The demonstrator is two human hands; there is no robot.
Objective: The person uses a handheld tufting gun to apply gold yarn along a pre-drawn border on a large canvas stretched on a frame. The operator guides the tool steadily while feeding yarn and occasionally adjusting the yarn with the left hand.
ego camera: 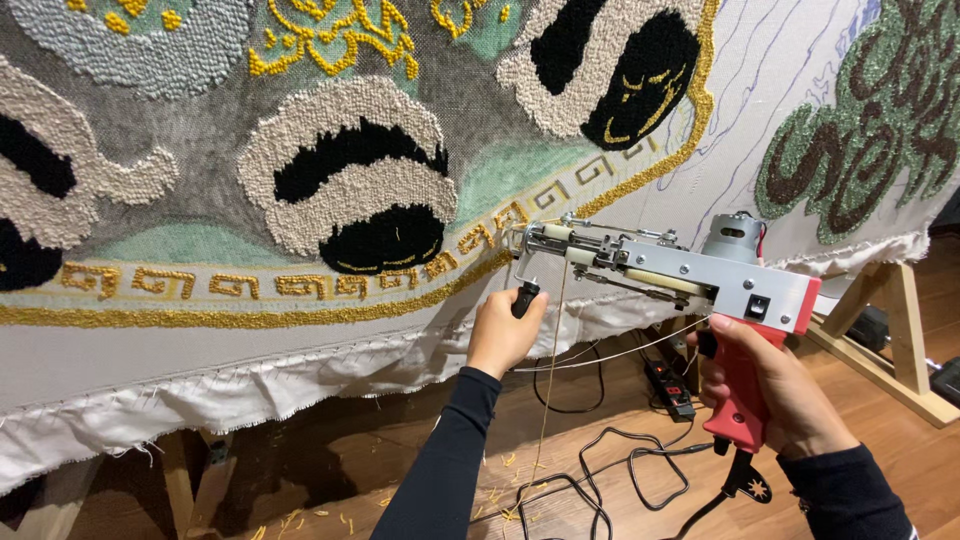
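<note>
Two hands are steadying one tufting gun (665, 270) against the stretched backing cloth (800, 110), its needle end touching the cloth just beside the yellow border line (250, 318). The left hand (503, 333) is gripping the gun's black front handle (526, 298), fingers clamped round it, likely to keep the nose pressed square to the cloth. The right hand (775, 385) is wrapping the red pistol grip (738, 395) at the gun's rear, fingers closed on it. Yellow yarn (548, 380) is hanging below the gun toward the wooden floor (400, 440), beside black cables (610, 470).
</note>
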